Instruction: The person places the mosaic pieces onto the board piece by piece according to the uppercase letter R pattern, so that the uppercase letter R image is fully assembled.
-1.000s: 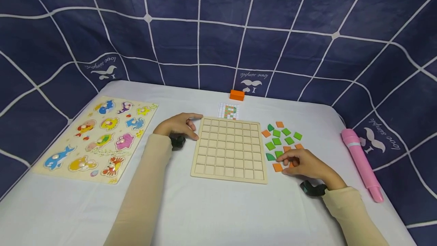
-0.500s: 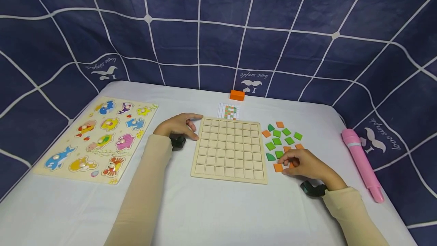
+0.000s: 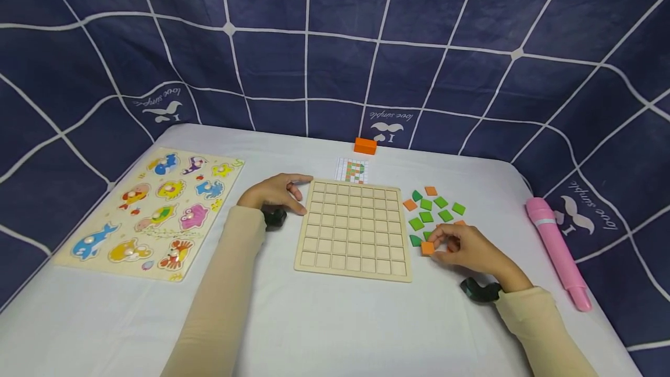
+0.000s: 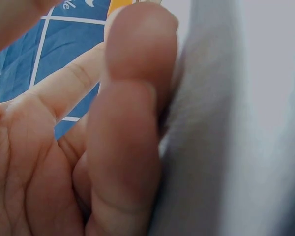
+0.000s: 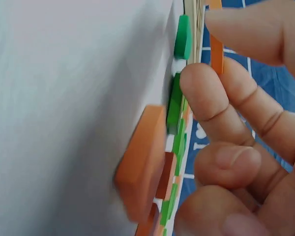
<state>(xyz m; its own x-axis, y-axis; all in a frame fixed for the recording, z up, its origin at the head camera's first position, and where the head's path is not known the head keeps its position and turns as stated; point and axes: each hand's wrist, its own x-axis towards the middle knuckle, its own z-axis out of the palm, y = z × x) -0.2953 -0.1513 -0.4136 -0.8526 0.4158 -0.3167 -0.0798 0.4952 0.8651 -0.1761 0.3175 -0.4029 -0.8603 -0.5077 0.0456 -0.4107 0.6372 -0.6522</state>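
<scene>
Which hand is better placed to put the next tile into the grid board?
Probably the right hand: it pinches an orange square tile near the right edge of the grid board, beside loose tiles. The left hand touches the left edge, with no tile visible in it.

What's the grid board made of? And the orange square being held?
The grid board looks like matte wood, from its pale tan colour. The held orange square may be painted wood or plastic: it looks smooth and evenly coloured.

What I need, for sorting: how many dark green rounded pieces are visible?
2: far piece left of an orange tile, near piece by the right hand, which may hide more.
</scene>
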